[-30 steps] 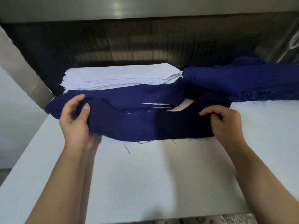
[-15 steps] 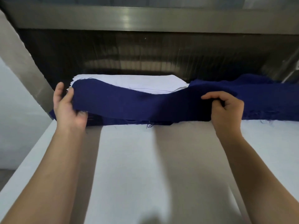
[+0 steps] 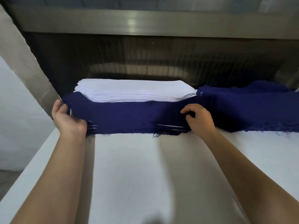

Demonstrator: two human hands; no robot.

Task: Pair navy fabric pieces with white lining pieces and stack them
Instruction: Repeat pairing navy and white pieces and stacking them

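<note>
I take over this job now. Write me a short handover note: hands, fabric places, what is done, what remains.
Left hand grips the top navy piece at its left end; right hand pinches it near its right end.
It lies on the paired stack, in front of the lining pile; the navy pile is to the right.
Done: several pairs stacked. Left: let go, pair the rest.

White table top (image 3: 145,175) fills foreground, left edge running off lower left; brushed metal beam (image 3: 145,23) across the top; dark ribbed panel (image 3: 145,59) beneath it, faint reflections; slanted metal post (image 3: 24,62) at left; pale wall (image 3: 16,126) beyond; grey floor (image 3: 6,180) below.
</note>
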